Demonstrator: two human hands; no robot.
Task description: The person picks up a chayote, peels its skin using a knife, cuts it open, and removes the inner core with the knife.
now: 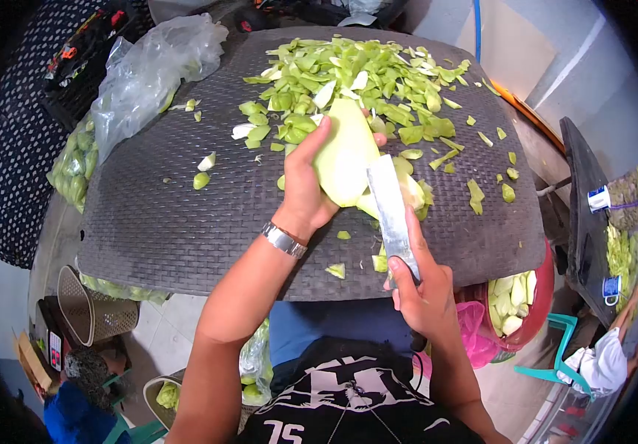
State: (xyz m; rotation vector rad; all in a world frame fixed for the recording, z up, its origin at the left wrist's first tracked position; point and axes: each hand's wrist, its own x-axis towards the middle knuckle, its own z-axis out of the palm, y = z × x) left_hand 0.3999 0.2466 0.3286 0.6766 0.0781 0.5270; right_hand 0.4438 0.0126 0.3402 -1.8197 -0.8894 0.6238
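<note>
My left hand (308, 181), with a metal watch at the wrist, grips a large pale green peeled vegetable (346, 152) above the dark woven table (163, 222). In my right hand (424, 292) is a wide-bladed knife (391, 211), its blade pointing up and away from me, its tip close to the vegetable's lower right side. The handle is hidden in my fingers. Behind the vegetable lies a wide heap of green peelings (378, 74), and loose scraps (336, 271) are scattered around my hands.
A clear plastic bag (159, 70) lies at the table's back left, above a bag of green vegetables (76, 166). Below the right edge stands a red tub (545, 296) of peeled pieces. Wicker baskets (115, 322) stand at lower left. People sit at lower left (82, 414) and lower right (604, 362).
</note>
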